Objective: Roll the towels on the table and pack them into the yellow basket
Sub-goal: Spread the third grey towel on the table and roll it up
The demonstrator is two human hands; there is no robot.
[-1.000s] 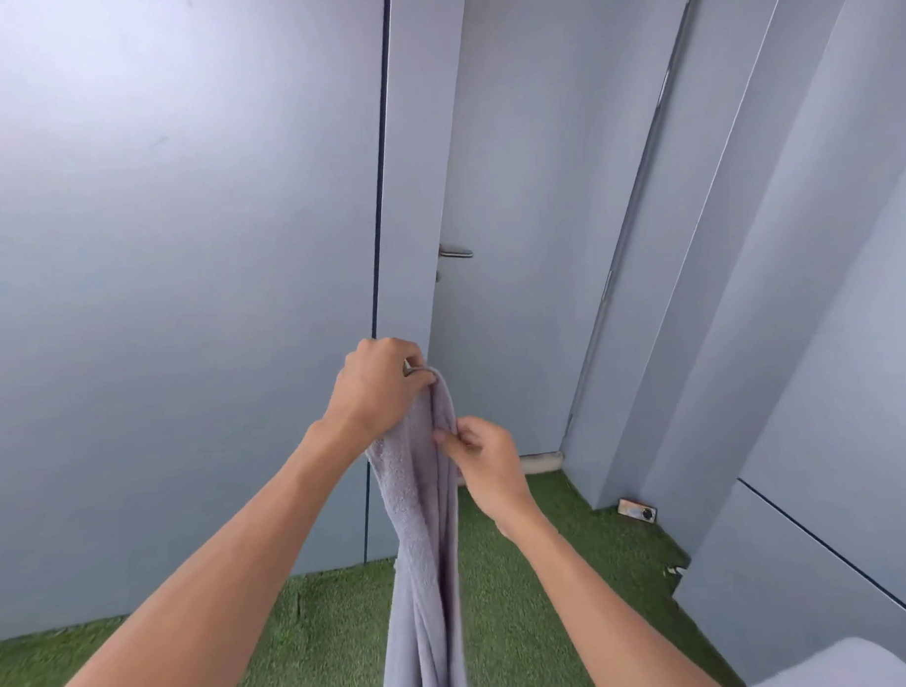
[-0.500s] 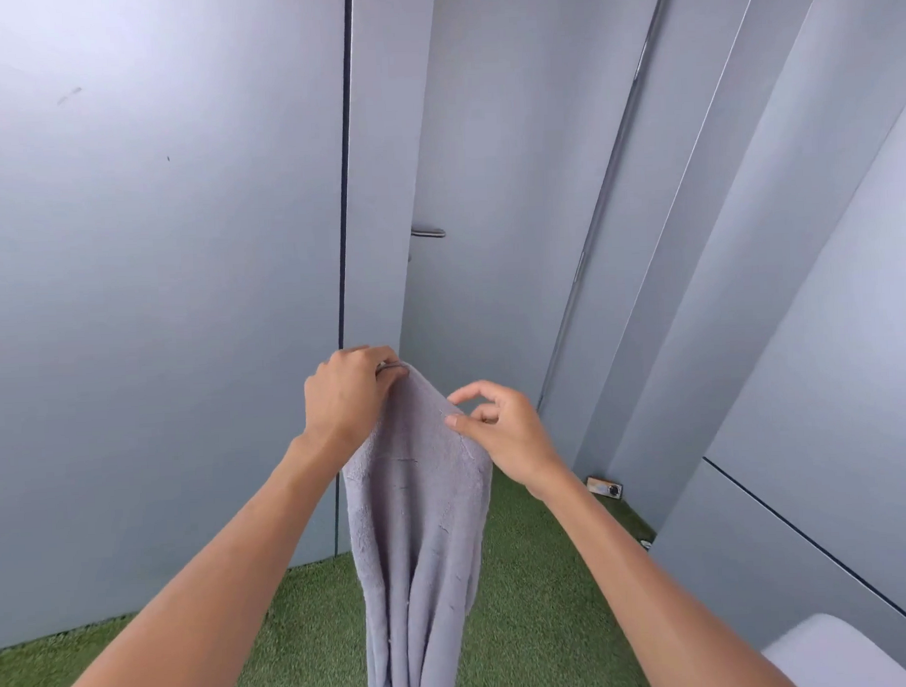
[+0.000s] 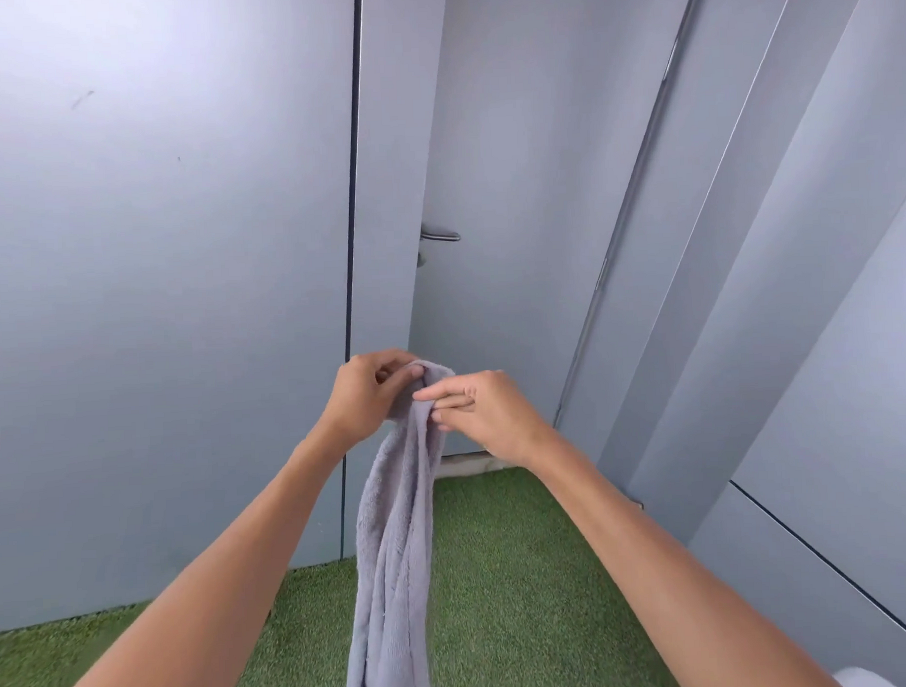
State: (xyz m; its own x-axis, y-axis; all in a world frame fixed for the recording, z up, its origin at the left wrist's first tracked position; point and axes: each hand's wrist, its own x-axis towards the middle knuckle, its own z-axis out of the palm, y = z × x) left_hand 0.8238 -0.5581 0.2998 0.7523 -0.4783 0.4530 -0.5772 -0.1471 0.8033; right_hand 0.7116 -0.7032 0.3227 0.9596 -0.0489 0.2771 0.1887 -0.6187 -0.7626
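Note:
A grey towel hangs down in front of me in long bunched folds, its lower end out of frame. My left hand grips its top edge with curled fingers. My right hand is right beside it and pinches the towel just below the top between thumb and fingers. Both hands are held up at chest height, close together. Neither the table nor the yellow basket shows in this view.
Grey wall panels and a grey door with a metal handle stand straight ahead. Green artificial turf covers the floor. A white rounded edge shows at the bottom right corner.
My right hand has come back in to the left hand, and the towel top that was spread between them is bunched into a narrow strip again. The view has tilted slightly.

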